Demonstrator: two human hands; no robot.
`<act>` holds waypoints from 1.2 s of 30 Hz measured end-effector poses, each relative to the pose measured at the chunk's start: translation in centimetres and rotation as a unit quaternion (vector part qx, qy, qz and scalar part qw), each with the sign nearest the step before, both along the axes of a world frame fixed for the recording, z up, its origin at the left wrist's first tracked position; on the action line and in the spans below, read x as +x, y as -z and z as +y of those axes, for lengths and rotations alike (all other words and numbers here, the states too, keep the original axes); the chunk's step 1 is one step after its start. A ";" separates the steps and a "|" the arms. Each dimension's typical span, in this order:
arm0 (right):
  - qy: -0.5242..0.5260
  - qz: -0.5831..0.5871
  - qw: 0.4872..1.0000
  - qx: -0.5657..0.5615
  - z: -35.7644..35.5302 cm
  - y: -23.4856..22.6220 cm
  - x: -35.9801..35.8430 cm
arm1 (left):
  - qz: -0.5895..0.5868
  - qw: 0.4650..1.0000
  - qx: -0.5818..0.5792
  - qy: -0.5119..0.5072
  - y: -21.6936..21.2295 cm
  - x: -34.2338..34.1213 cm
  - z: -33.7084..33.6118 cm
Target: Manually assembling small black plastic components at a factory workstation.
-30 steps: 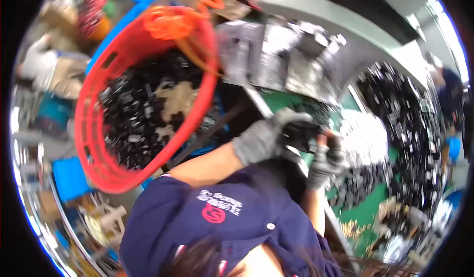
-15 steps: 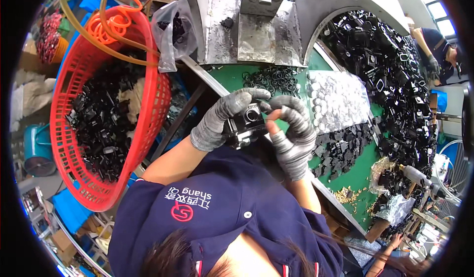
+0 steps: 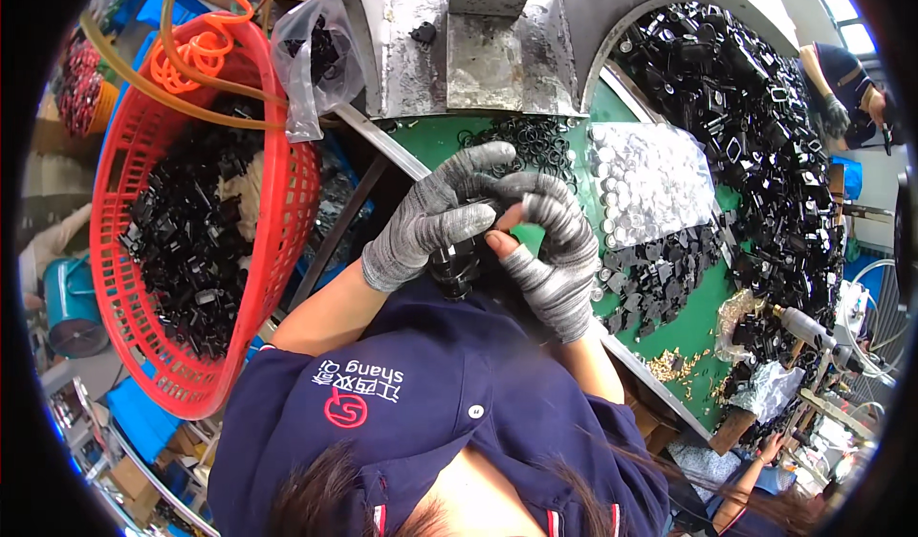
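In front of my chest, my gloved left hand (image 3: 426, 226) is closed around a black plastic housing (image 3: 455, 267), whose lower part shows beneath the fingers. My right hand (image 3: 557, 255), in a grey glove with bare thumb and index fingertips, is curled close against the left one at the housing's upper side. Anything between the right fingertips is hidden. Just beyond the hands, black rubber rings (image 3: 535, 145) lie piled on the green tabletop (image 3: 690, 331).
A bag of pale discs (image 3: 650, 188), flat black pieces (image 3: 660, 284) and small brass-coloured parts (image 3: 674, 367) lie to the right. A large heap of black parts (image 3: 736, 126) is farther right. A red basket (image 3: 298, 202) stands left; a metal machine base (image 3: 483, 68) stands ahead.
The housing has turned and dropped lower in my left hand, so its round opening no longer shows. My left thumb now reaches across it, and the right fingers have curled closer together.
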State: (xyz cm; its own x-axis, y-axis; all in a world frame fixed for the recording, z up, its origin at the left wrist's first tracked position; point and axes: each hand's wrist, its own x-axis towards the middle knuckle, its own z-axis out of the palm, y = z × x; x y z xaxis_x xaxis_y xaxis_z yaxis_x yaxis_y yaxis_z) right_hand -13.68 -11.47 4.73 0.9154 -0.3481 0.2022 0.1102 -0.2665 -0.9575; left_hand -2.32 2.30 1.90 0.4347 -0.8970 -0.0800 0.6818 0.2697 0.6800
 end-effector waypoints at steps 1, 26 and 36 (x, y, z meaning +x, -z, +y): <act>0.015 -0.011 0.999 0.028 0.1 0.2 0.1 | -0.058 0.997 0.033 -0.024 -0.1 -0.1 -0.1; 0.025 0.147 0.884 0.444 0.4 2.2 -0.6 | -0.263 0.959 0.088 0.065 -0.6 -0.1 4.0; 0.112 0.145 0.975 0.125 -3.3 2.5 -2.1 | -0.391 0.890 0.225 -0.070 0.6 -0.7 2.3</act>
State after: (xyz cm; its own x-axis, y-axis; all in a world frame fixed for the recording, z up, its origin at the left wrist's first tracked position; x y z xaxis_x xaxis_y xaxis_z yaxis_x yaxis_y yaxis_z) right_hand -15.76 -14.76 2.26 0.8174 -0.5506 -0.1697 -0.2083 -0.0078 -0.9780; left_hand -3.07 4.60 1.26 0.6209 -0.7828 -0.0409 -0.0668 -0.1048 0.9922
